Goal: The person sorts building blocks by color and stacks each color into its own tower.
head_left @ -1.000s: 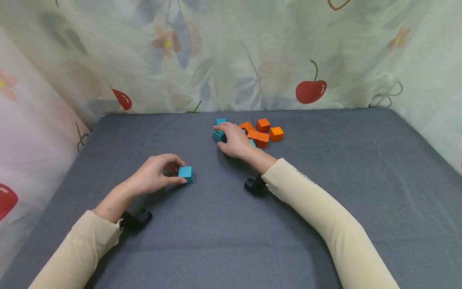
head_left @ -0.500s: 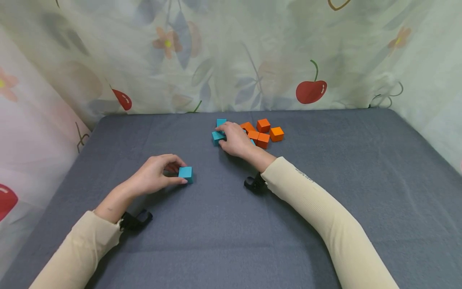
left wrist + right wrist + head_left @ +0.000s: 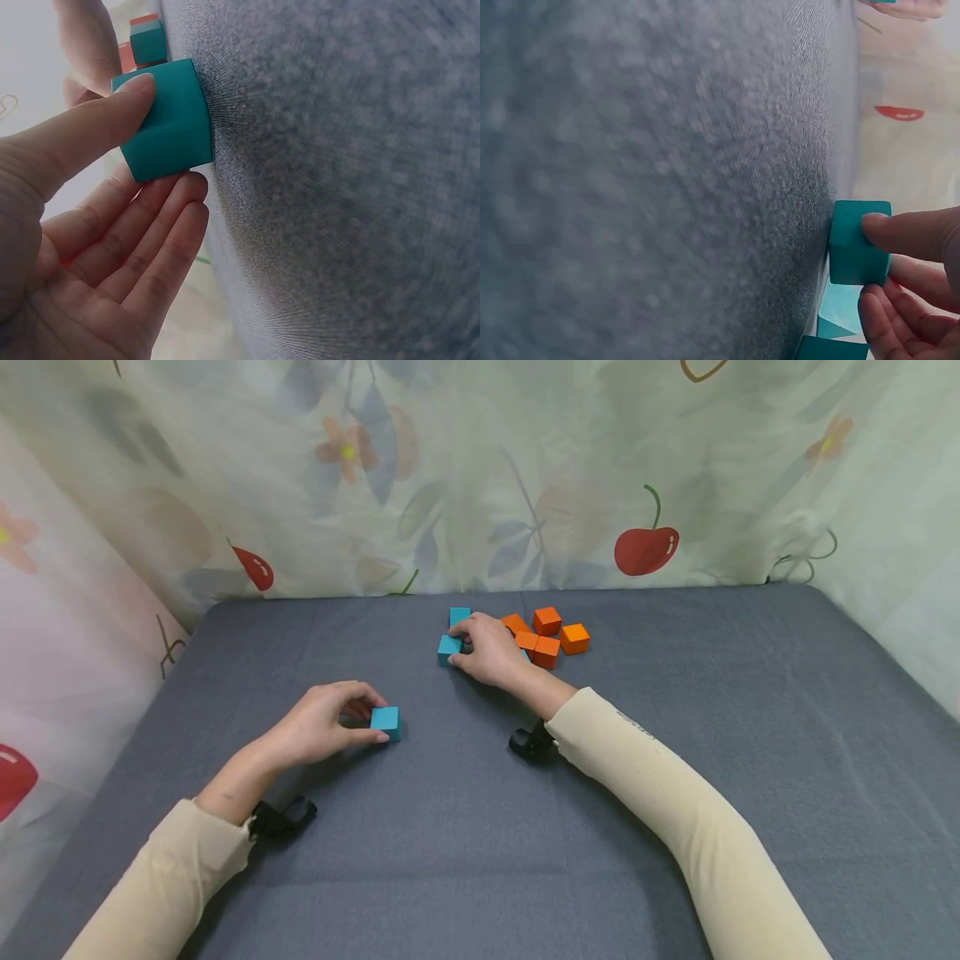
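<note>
Your left hand (image 3: 318, 725) has not moved: thumb and fingers pinch the near teal cube (image 3: 386, 720), resting on the bench (image 3: 465, 827). Your right hand (image 3: 491, 652) grips a second teal cube (image 3: 449, 648), now drawn slightly left, clear of the orange cubes (image 3: 551, 635).

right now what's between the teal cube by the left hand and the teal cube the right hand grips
Nothing: between the near teal wooden cube and the far teal cube, the head view shows only bare grey cloth.
</note>
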`<move>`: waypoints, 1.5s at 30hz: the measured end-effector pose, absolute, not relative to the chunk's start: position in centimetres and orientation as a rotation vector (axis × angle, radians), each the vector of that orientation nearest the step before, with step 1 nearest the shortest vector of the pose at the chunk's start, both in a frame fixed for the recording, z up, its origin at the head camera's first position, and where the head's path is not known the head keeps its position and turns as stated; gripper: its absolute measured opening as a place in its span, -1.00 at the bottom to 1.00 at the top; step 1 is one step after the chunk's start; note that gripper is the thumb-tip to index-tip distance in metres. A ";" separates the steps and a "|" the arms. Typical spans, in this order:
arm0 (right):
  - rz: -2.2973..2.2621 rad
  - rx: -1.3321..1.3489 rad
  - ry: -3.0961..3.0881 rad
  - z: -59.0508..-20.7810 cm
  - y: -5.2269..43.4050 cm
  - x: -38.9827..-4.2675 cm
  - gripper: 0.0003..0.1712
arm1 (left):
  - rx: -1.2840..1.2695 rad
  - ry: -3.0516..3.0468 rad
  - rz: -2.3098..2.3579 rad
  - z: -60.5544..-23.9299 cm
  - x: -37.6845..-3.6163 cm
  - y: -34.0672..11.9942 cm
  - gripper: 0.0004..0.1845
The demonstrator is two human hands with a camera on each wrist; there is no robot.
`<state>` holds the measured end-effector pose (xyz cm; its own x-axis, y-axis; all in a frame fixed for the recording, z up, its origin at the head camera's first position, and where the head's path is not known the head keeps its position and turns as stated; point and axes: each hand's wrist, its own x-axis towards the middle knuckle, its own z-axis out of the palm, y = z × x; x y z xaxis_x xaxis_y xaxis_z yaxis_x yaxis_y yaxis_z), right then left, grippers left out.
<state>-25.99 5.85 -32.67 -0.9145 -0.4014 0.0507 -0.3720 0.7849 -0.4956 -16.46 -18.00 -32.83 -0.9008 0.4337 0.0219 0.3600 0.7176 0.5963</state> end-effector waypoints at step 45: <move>-0.826 -1.084 2.681 -32.1 5.6 -20.8 -0.60 | 0.636 2.807 0.923 -32.8 -16.3 -18.0 -0.67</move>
<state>-20.79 5.57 -32.08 -0.7322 -0.6767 0.0778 -0.6031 0.5910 -0.5358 -16.27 -17.96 -32.77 -0.9048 0.4256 0.0178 0.3531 0.7259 0.5903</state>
